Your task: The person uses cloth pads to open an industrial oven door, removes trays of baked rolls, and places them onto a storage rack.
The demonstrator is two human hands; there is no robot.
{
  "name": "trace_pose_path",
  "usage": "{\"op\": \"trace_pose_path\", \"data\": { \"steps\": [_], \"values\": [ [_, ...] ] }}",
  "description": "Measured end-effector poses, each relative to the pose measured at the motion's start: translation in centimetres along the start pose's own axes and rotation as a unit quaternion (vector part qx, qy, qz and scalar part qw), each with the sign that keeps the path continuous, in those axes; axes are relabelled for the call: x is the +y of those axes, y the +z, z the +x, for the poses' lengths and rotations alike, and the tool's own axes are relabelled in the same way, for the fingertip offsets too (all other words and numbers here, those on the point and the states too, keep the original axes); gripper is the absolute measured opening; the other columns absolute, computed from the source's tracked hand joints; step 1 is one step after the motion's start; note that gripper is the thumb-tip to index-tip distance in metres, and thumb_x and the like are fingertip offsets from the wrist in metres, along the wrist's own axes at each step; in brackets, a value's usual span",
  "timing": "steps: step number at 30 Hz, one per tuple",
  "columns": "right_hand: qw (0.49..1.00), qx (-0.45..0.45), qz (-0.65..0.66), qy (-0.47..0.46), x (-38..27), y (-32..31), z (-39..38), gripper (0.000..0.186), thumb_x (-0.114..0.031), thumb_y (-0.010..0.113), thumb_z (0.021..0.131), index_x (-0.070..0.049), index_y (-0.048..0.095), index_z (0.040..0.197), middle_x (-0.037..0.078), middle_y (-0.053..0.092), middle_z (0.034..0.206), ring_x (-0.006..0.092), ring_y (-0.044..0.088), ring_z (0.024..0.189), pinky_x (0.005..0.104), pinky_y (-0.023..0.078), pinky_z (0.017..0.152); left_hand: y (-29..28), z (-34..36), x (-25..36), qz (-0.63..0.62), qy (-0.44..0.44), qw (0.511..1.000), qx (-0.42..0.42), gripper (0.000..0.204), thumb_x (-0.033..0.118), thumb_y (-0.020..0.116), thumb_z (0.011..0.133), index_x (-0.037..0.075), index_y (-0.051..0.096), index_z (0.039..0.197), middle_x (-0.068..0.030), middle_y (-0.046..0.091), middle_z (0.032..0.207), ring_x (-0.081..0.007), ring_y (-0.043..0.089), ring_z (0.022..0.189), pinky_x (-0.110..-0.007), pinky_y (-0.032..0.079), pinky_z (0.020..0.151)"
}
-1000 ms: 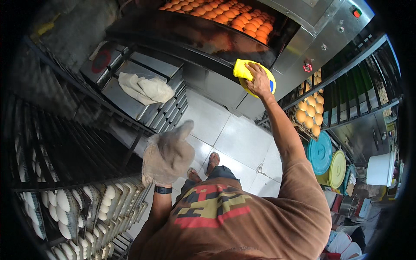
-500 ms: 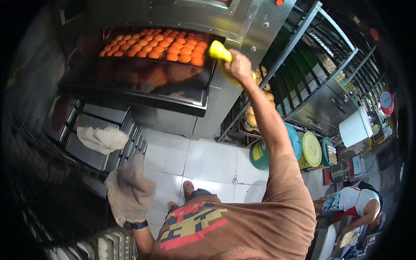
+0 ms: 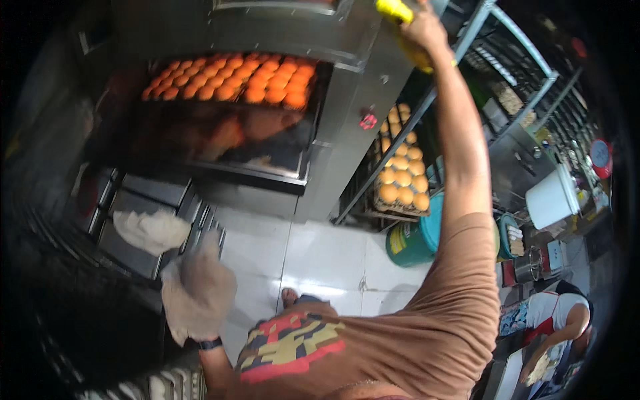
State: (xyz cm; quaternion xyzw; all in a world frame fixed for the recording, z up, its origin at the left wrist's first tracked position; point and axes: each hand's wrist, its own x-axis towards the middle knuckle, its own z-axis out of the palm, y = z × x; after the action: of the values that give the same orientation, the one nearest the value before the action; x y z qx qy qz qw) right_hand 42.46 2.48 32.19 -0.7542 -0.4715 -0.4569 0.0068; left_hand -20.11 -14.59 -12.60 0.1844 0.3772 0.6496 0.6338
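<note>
My right hand (image 3: 425, 30) is raised at the upper right, its fingers closed around a bright yellow handheld thing (image 3: 395, 10) whose exact kind I cannot make out. It is up beside the oven's metal front. Low on the left, a beige cloth (image 3: 199, 293) covers my left hand, so its fingers are hidden. Inside the open oven (image 3: 250, 175), rows of round buns (image 3: 230, 80) glow orange. A second pale cloth (image 3: 152, 231) lies on the metal rack (image 3: 127, 213) below and left of the oven mouth.
Right of the oven, a rack holds a tray of golden buns (image 3: 403, 177). A green bucket (image 3: 407, 245) stands below it, and a red valve knob (image 3: 368, 120) sits on the oven front. At the far right, a person (image 3: 557, 317) bends over a work surface near a white bucket (image 3: 552, 197).
My right hand has moved up and right with the yellow thing, away from the oven opening. The tray of buns on the rack shows more fully. The cloth-covered left hand has barely moved.
</note>
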Motion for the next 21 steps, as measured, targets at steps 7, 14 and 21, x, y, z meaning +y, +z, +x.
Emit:
{"op": "trace_pose_path", "data": {
  "steps": [7, 14, 21],
  "values": [
    [0.970, 0.080, 0.230, 0.019, 0.5, -0.4, -1.4, 0.060, -0.017, 0.057, 0.076, -0.003, 0.032, 0.129, 0.024, 0.058, 0.106, 0.0323, 0.063, 0.090, 0.0388, 0.049, 0.084, 4.0, 1.8, 0.0, -0.009, 0.015, 1.000, -0.012, 0.027, 0.023, 0.060, 0.079, 0.007, 0.061, 0.100, -0.0059, 0.064, 0.091, -0.0251, 0.063, 0.082, -0.040, 0.046, 0.075],
    [0.944, -0.053, 0.321, 0.062, 0.5, -0.1, -0.2, 0.061, -0.004, 0.055, 0.077, 0.003, 0.032, 0.133, 0.032, 0.048, 0.112, 0.0324, 0.058, 0.095, 0.0417, 0.047, 0.091, 7.7, 5.0, -0.1, -0.017, 0.052, 0.998, -0.019, 0.025, 0.024, 0.059, 0.078, 0.008, 0.063, 0.098, -0.0056, 0.064, 0.088, -0.0253, 0.063, 0.080, -0.040, 0.046, 0.074],
    [0.990, 0.038, 0.080, -0.109, 6.0, 6.4, 2.7, 0.039, -0.033, 0.048, 0.088, -0.011, 0.058, 0.120, 0.017, 0.039, 0.140, 0.0339, 0.045, 0.122, 0.0388, 0.038, 0.101, 11.0, 8.0, -0.5, -0.012, 0.071, 0.997, -0.035, 0.024, 0.024, 0.058, 0.078, 0.009, 0.064, 0.096, -0.0052, 0.065, 0.086, -0.0254, 0.063, 0.079, -0.041, 0.046, 0.073]
  ]
}}
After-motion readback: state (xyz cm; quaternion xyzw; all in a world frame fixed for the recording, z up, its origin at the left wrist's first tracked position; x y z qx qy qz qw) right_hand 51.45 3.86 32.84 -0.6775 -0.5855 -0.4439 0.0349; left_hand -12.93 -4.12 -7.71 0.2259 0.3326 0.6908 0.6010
